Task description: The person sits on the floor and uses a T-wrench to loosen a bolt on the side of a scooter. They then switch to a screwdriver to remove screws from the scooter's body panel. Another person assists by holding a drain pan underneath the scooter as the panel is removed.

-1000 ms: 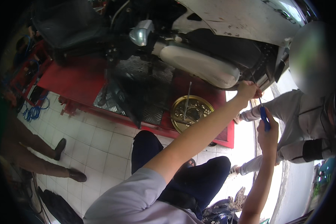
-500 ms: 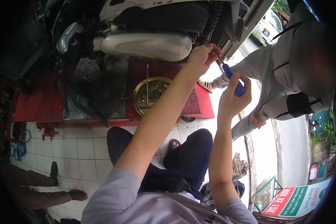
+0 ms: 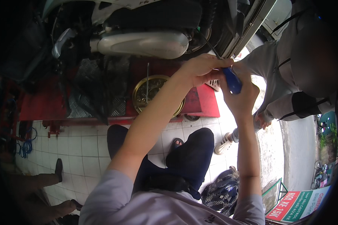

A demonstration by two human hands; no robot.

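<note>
My right hand (image 3: 241, 93) is wrapped round the blue handle of a screwdriver (image 3: 232, 80). My left hand (image 3: 204, 69) is closed, with thumb and fingers pinching near the top of that handle. From the fingers a thin dark line slants up to the motorcycle's rear wheel area; whether it is the shaft or a cable I cannot tell. The motorcycle's silver exhaust muffler (image 3: 146, 44) lies just left of my hands. Below it a round gold-coloured tray (image 3: 138, 88) holds small metal parts, with a thin metal rod (image 3: 147, 82) standing up from it.
The motorcycle stands on a red lift platform (image 3: 210, 103) with dark tread plate. A person (image 3: 285, 75) in grey is close on the right. At the lower left are another person's legs (image 3: 37, 182). Blue hose (image 3: 25, 146) lies at far left; a patterned cloth bundle (image 3: 223, 191) sits beside me.
My left hand has slid down from the shaft to the handle, and my right hand has come up close to it. The person on the right has shifted a foot nearer.
</note>
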